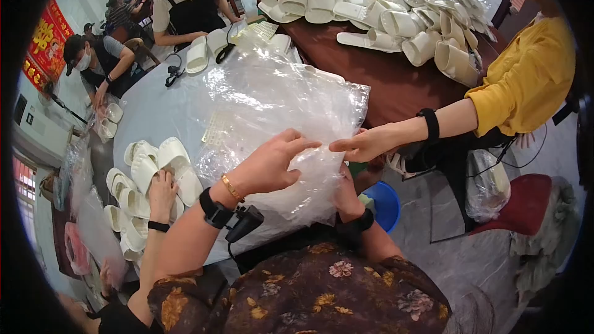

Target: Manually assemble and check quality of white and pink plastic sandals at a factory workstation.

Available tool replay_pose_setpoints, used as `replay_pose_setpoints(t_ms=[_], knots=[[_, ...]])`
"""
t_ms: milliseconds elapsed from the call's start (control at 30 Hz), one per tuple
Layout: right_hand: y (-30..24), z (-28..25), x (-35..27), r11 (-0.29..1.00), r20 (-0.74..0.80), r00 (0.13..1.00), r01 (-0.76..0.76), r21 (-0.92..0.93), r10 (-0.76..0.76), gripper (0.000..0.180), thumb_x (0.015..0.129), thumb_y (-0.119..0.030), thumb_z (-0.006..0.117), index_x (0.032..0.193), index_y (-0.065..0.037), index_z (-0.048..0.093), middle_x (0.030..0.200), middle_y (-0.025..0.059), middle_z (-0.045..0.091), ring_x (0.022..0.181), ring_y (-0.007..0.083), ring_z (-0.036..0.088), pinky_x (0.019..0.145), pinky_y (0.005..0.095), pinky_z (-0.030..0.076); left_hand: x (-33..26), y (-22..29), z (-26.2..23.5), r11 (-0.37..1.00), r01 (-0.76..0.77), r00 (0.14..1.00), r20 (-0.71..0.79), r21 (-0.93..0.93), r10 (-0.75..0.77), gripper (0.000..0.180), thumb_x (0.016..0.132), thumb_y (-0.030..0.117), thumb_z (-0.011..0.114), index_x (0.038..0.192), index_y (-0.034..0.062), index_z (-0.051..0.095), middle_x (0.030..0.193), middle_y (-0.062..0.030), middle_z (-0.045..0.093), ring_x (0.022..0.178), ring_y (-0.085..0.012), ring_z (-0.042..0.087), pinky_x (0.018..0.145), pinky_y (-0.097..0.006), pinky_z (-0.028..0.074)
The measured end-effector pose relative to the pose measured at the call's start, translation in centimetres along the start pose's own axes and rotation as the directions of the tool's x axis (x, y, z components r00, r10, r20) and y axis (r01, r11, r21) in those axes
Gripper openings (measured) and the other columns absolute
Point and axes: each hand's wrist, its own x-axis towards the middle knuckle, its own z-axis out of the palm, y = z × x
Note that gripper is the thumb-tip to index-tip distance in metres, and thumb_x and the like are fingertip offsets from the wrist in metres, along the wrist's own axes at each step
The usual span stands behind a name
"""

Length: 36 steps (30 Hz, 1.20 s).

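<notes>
1. Grey table (154,111) is filling the frame's middle, with a stack of clear plastic bags (272,96) lying on it at centre.
2. The left hand (272,164) is resting on the stack, fingers stretched out, gripping nothing.
3. The right hand (348,195) is hiding under the plastic; its grip cannot be told.
4. A yellow-sleeved co-worker's hand (365,143) is touching the stack's right edge.
5. Loose white slippers (154,167) are lying at lower left and a slipper heap (383,12) is sitting at the top, so bagging seems barely begun.

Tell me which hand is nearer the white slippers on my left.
Left. Your left hand rests on the clear plastic bags, just right of the white slippers; your right hand is at the bags' other side, farther off.
</notes>
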Motion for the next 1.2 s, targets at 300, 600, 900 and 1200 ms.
replay_pose_setpoints(t_ms=[300,600,900,1200], knots=[[-1.8,7.3,1.5,0.524,0.331,0.879,0.472,-0.708,-0.345,0.052,0.078,-0.007,0.059,0.128,0.003,0.049,0.129,0.0228,0.05,0.12,0.0393,0.046,0.101,0.0461,0.04,-1.8,2.2,-5.1,0.83,0.512,0.85,0.27,-0.221,-0.453,0.048,0.085,0.041,0.067,0.114,0.0021,0.066,0.104,-0.014,0.069,0.091,-0.0227,0.064,0.08,-0.032,0.051],[-0.3,15.7,0.9,0.274,0.463,0.808,0.568,-0.776,-0.363,0.047,0.076,0.003,0.058,0.123,0.002,0.054,0.122,0.0257,0.051,0.116,0.0498,0.043,0.104,0.0532,0.034,-7.5,3.7,-5.7,0.915,0.396,0.917,-0.085,0.083,-0.389,0.057,0.075,0.051,0.075,0.107,0.0035,0.066,0.095,-0.0182,0.069,0.086,-0.0333,0.067,0.079,-0.037,0.053],[2.9,18.7,0.1,0.257,0.514,0.794,0.598,-0.759,-0.326,0.048,0.077,0.004,0.06,0.122,0.011,0.044,0.116,0.0315,0.047,0.107,0.0513,0.046,0.091,0.0519,0.042,-12.4,4.1,-7.6,0.845,0.534,0.833,-0.193,0.033,-0.518,0.033,0.084,0.031,0.07,0.101,0.0035,0.069,0.087,-0.0132,0.068,0.08,-0.0285,0.065,0.075,-0.038,0.052],[4.9,21.0,1.5,0.335,0.665,0.724,0.682,-0.65,-0.185,0.061,0.082,-0.001,0.064,0.137,0.006,0.04,0.129,0.0284,0.046,0.107,0.0394,0.053,0.09,0.0455,0.046,-18.1,1.0,-9.0,0.737,0.531,0.81,-0.504,0.418,-0.298,0.024,0.081,0.023,0.057,0.087,0.0021,0.066,0.086,-0.0201,0.068,0.086,-0.0358,0.065,0.076,-0.043,0.053]])
